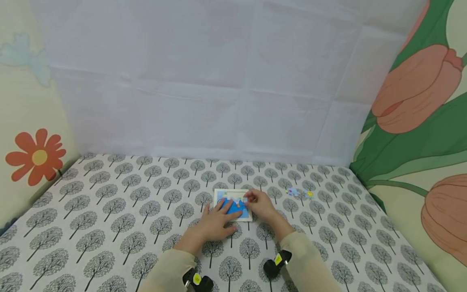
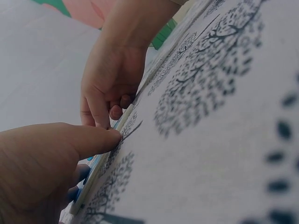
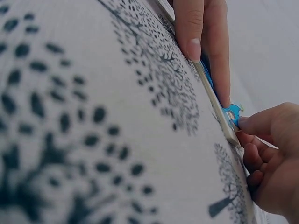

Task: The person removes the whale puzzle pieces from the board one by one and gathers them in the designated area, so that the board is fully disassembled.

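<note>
A small picture puzzle in a pale frame [image 1: 245, 220] lies on the cloth in the head view, its picture mostly blue. Over its left and middle part my left hand [image 1: 214, 223] rests with fingers spread, and the thumb is at the near edge of the frame. My right hand [image 1: 261, 207] is at the frame's right side. Between its thumb and finger it pinches a blue puzzle piece [image 3: 233, 111], tilted up at the frame's corner in the right wrist view. In the left wrist view, that piece is hidden behind the hands.
Loose puzzle pieces, a pale blue one [image 1: 293, 192] and a yellow one [image 1: 309, 194], lie to the right of the frame. A white tablecloth [image 1: 120, 247] printed with dark trees covers the table. Behind it hangs a white sheet [image 1: 204, 89], between flower-patterned walls.
</note>
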A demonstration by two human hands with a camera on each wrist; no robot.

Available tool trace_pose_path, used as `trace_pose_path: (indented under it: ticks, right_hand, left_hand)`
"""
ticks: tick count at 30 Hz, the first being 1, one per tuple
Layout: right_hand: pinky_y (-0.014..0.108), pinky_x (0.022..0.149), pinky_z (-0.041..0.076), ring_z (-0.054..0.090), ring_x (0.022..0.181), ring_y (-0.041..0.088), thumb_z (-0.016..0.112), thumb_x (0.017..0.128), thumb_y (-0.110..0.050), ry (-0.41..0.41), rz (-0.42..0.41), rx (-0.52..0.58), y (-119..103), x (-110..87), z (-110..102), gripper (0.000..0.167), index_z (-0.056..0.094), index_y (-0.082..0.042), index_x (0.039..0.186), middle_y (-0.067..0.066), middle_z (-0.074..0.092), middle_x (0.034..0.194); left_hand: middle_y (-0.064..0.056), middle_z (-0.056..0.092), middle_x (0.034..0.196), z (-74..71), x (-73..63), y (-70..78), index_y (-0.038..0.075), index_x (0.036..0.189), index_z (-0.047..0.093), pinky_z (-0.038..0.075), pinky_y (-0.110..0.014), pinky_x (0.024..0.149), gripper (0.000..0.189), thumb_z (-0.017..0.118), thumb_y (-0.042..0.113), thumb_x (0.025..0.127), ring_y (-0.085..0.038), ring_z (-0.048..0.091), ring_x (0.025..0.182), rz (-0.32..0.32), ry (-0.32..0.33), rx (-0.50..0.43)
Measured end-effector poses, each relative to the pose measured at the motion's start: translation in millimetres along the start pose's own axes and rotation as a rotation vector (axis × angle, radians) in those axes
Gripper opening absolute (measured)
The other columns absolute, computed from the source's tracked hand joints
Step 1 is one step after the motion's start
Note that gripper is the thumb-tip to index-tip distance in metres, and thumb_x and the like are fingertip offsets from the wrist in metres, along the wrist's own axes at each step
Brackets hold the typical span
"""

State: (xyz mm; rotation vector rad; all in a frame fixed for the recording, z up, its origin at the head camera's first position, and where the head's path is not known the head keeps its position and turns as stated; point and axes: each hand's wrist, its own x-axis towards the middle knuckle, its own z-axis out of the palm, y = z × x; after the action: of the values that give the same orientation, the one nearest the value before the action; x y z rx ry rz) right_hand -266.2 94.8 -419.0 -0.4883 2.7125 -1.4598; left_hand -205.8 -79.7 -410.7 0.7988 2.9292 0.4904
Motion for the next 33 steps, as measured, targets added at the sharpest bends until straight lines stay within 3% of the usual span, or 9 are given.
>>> trace_pose_path:
  ticks: [9,15,23,29,33]
  right_hand:
    - [0.024,0.056,0.042,0.045,0.062,0.013,0.059,0.074,0.005,0.051,0.088,0.112,-3,1.5,0,0.015,0.059,0.001,0.088,0.003,0.049,0.072]
    - [0.023,0.057,0.042,0.046,0.066,0.014,0.058,0.075,0.004,0.042,0.155,0.16,-1,5.3,-1,0.015,0.059,-0.001,0.09,0.004,0.05,0.075]
    - [0.024,0.055,0.041,0.048,0.061,0.014,0.057,0.08,-0.003,0.004,0.23,0.199,-4,8.8,-14,0.017,0.058,-0.001,0.097,0.005,0.054,0.078]
    - [0.026,0.057,0.042,0.048,0.061,0.015,0.056,0.08,-0.002,0.013,0.238,0.192,0,13.1,-27,0.018,0.058,0.0,0.098,0.006,0.055,0.075]
    - [0.028,0.061,0.044,0.051,0.068,0.016,0.056,0.081,-0.002,0.019,0.251,0.173,2,14.7,-35,0.016,0.059,-0.002,0.097,0.006,0.056,0.081]
  left_hand:
    - [-0.01,0.021,0.14,1.3,-0.4,-0.9,0.023,0.128,0.045,0.005,-0.061,0.092,0.045,0.049,0.037,0.086,-0.032,0.009,0.127,-0.006,0.002,-0.024]
    - [-0.011,0.022,0.139,0.9,-0.2,-0.7,0.023,0.128,0.045,0.005,-0.061,0.092,0.044,0.049,0.035,0.086,-0.033,0.01,0.127,-0.011,0.009,-0.029]
    - [-0.013,0.022,0.139,-2.5,-1.7,1.7,0.021,0.128,0.046,0.005,-0.06,0.092,0.043,0.05,0.033,0.086,-0.034,0.01,0.127,-0.018,0.005,-0.045]
    - [-0.012,0.022,0.139,-2.0,-1.7,1.1,0.022,0.128,0.045,0.005,-0.061,0.092,0.043,0.049,0.034,0.087,-0.033,0.01,0.127,-0.014,0.003,-0.042]
    - [-0.012,0.021,0.14,-1.3,-1.5,0.9,0.022,0.129,0.044,0.005,-0.06,0.092,0.043,0.048,0.035,0.087,-0.033,0.009,0.127,-0.011,-0.003,-0.047]
